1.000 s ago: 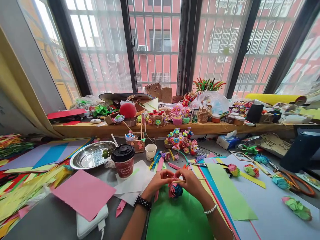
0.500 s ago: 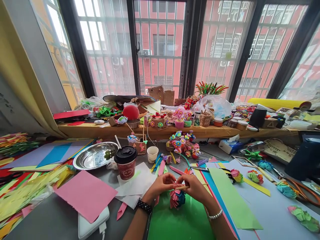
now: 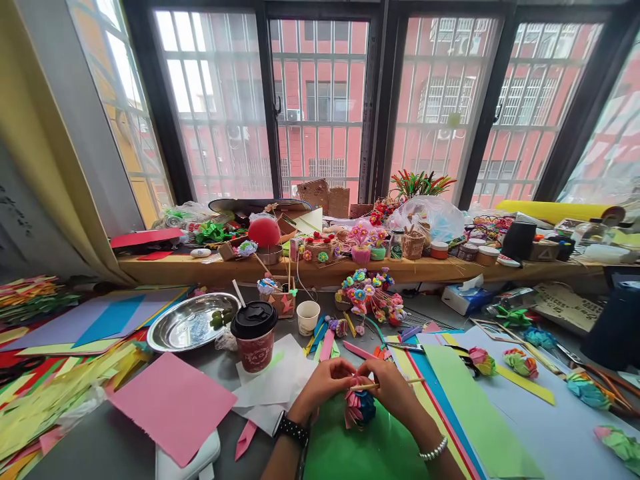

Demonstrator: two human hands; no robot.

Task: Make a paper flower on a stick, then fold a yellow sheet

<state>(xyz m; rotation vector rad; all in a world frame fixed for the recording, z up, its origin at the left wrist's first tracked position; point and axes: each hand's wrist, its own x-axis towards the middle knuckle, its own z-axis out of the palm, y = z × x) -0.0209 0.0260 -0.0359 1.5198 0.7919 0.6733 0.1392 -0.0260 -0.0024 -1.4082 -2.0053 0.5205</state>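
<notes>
A pink and blue folded-paper flower (image 3: 361, 408) is held between my hands over a green mat (image 3: 367, 453). My left hand (image 3: 327, 385) is closed, pinching the pink paper at the top of the flower. My right hand (image 3: 393, 390) is closed too, its fingertips meeting the left ones there. A thin wooden stick (image 3: 413, 381) passes across the flower's top, gripped in my right hand and pointing out to the right. The fingertips hide just how the pink paper is folded.
Left of the hands are a lidded coffee cup (image 3: 254, 333), white paper sheets (image 3: 275, 387) and pink paper (image 3: 175, 407). A paper cup (image 3: 307, 318) and crocheted flowers (image 3: 365, 293) stand behind. Scissors (image 3: 406, 345), green paper (image 3: 470, 407) and several paper flowers (image 3: 520, 362) lie right.
The view has tilted up slightly, so everything sits lower. My left fingers have curled closer around the pink paper at the flower's top; the stick stays in my right hand.
</notes>
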